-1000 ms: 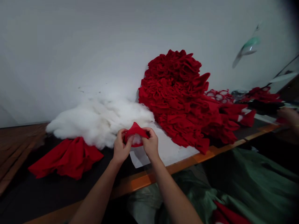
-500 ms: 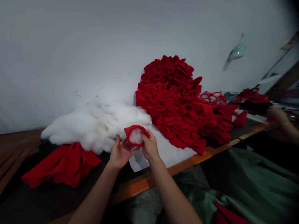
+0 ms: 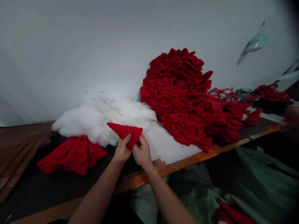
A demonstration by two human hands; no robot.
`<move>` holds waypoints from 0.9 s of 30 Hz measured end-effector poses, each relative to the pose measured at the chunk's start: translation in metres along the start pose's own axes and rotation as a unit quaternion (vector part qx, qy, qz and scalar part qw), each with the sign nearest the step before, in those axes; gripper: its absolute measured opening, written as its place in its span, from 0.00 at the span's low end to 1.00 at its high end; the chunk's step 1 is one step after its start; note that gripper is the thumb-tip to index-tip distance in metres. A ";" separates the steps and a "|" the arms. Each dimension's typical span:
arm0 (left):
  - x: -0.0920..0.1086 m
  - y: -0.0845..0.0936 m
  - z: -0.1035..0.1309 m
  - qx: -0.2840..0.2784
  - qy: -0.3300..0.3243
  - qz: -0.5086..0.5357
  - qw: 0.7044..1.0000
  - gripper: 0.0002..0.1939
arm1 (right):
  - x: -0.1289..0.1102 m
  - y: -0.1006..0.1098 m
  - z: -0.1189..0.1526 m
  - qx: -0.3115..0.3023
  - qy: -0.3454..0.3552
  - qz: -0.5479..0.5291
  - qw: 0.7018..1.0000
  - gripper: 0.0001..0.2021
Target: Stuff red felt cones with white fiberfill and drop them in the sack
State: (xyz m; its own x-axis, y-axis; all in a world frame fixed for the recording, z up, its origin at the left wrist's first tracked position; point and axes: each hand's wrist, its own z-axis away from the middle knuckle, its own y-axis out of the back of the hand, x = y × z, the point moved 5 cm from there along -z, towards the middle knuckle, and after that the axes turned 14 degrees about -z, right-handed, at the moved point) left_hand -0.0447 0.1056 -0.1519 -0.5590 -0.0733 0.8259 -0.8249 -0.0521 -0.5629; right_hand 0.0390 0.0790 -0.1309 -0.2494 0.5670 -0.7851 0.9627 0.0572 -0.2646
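A red felt cone [image 3: 127,133], shaped like a small pointed hat, is held over the table with its tip to the left. My left hand [image 3: 123,150] grips its lower side, thumb across the front. At the cone's wide right end is my right hand [image 3: 143,151], its fingers bent at the opening and partly hidden; whether they pinch the rim or reach inside is hard to see. Behind the cone lies a heap of white stuffing [image 3: 88,119]. Left of my hands, flat red cloth pieces [image 3: 73,155] rest on the dark tabletop.
A tall pile of red cloth cones [image 3: 179,96] leans against the wall, beside a white sheet [image 3: 167,144]. Brown slats [image 3: 21,152] lie at far left. Green fabric [image 3: 257,177] hangs below the wooden table edge [image 3: 193,160]. Another person's hand [image 3: 293,111] shows at far right.
The cone has turned from its open end, with white stuffing inside, facing me to its side, tip left. My left hand has closed on it. The view has shifted left.
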 end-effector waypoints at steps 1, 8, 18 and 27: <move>-0.001 -0.001 0.001 -0.001 0.001 -0.005 1.000 0.19 | 0.000 0.002 -0.001 0.006 -0.004 -0.014 1.000 0.13; 0.003 -0.009 0.003 0.022 -0.069 -0.093 0.993 0.26 | -0.002 0.036 0.027 0.166 -0.026 0.006 0.986 0.10; -0.068 -0.045 0.102 -0.131 0.039 -0.348 0.927 0.33 | -0.042 0.130 0.120 0.293 -0.131 -0.119 0.940 0.09; -0.176 0.029 0.176 -0.348 0.251 -0.493 0.757 0.21 | -0.031 0.301 0.342 0.510 -0.225 0.107 0.823 0.12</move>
State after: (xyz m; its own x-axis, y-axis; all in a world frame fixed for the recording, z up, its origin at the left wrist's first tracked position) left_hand 0.0442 -0.0585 -0.3194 0.5399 0.0555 0.8399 -0.6081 0.7156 0.3436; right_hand 0.3006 -0.2024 -0.3774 -0.3206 0.0991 -0.9420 0.4570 -0.8549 -0.2455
